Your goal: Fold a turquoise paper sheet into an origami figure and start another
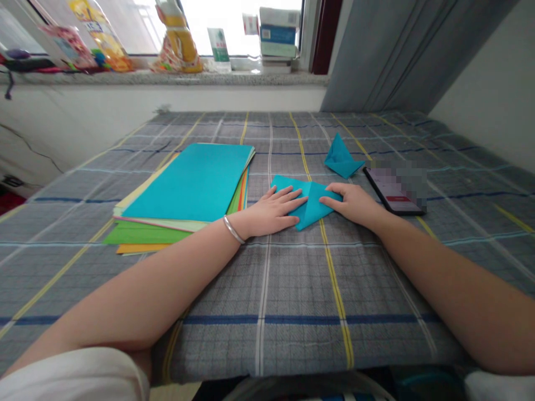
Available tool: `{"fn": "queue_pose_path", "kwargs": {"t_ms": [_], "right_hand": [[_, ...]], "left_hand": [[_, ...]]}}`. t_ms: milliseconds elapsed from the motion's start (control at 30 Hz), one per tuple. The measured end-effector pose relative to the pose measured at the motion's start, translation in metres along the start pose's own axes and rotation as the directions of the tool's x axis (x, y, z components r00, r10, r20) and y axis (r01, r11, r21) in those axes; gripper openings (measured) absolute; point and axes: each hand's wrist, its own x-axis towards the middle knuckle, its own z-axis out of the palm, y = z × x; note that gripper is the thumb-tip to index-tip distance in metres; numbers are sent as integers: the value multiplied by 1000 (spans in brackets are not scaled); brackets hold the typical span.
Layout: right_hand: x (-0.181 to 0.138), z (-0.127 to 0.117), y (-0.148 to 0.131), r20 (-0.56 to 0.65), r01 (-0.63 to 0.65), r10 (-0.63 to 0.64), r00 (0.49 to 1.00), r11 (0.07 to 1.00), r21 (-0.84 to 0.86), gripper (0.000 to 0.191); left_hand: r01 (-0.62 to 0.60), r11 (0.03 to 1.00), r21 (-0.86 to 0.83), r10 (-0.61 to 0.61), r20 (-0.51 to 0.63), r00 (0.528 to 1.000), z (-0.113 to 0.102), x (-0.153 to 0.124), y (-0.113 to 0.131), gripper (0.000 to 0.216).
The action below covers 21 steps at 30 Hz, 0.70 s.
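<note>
A folded piece of blue paper [308, 209] lies on the plaid cloth with creases across it. My left hand [278, 210], a silver bangle at its wrist, rests flat on the paper's left part with fingers stretched out. At the right corner my right hand [349, 201] grips the paper's edge between thumb and fingers, though the undersides of those fingers are hidden. Just behind stands a blue origami boat [340, 157] with a pointed peak. To the left is a stack of coloured paper [190, 184], blue on top, with green and orange sheets poking out below.
A phone [393, 192] with its screen lit, partly blurred out, lies right of the origami. The plaid tablecloth [301, 289] covers the table. Along the windowsill [167, 78] stand a yellow bottle [179, 42], snack bags, a tube and stacked boxes [279, 34]. A grey curtain [376, 55] hangs behind.
</note>
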Motion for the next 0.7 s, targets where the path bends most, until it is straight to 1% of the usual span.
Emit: {"fn": "queue_pose_path", "kwargs": {"t_ms": [67,167,233,400,533,700], "right_hand": [[1,2,0,-13,16,-16,1000,1000,-24,31],[2,2,-1,-16,20,-21,1000,998,-53,29],[2,3,-1,-21,8,-9,1000,998,-67,29],[5,5,-1,2,-28,29,1000,991,-133,30],[6,6,-2,17,-70,75,997,980,-186,32],[5,6,-5,17,-85,91,996,973,-214,33]], "left_hand": [[31,1000,-6,-31,-27,999,2,1,4,62],[63,998,19,-61,-110,992,8,3,11,69],[79,996,42,-73,-136,988,12,4,14,72],[73,994,79,-61,-142,988,17,5,13,68],[70,994,80,-59,-133,989,17,4,12,66],[77,994,72,-69,-118,991,15,4,12,68]]}}
